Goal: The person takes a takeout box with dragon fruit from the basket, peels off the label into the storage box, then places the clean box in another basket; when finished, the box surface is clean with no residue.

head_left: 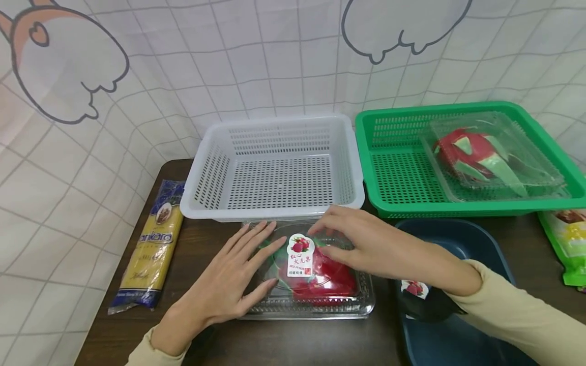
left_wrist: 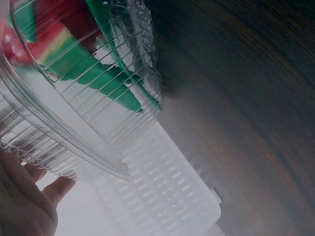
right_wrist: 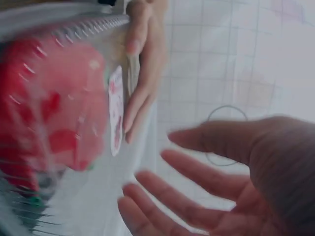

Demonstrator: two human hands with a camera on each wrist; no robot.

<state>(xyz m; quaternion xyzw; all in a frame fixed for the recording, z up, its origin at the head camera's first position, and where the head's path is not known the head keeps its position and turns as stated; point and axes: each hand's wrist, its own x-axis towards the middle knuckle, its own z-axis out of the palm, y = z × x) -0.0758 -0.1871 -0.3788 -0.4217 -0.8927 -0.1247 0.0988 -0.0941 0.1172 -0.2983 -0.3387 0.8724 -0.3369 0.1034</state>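
A clear plastic clamshell box (head_left: 361, 305) with red-and-green dragon fruit (head_left: 327, 279) inside lies on the dark table. On its lid is a white label (head_left: 299, 256) with a fruit picture and red lettering. My left hand (head_left: 240, 274) rests on the left part of the lid, fingers spread. Just right of the label hovers my right hand (head_left: 350, 239), its fingers loosely bent. In the right wrist view the right hand (right_wrist: 211, 182) holds nothing and stands apart from the label (right_wrist: 116, 110). The left wrist view catches the box's ribbed side (left_wrist: 98, 88) and part of the left hand (left_wrist: 24, 196).
Behind the box stands a white basket (head_left: 279, 178). A green basket (head_left: 398, 173) at the back right holds another clamshell with dragon fruit (head_left: 471, 150). A dark blue tub (head_left: 439, 340) with a label piece (head_left: 414, 288) is at right. A yellow pasta packet (head_left: 151, 244) lies left.
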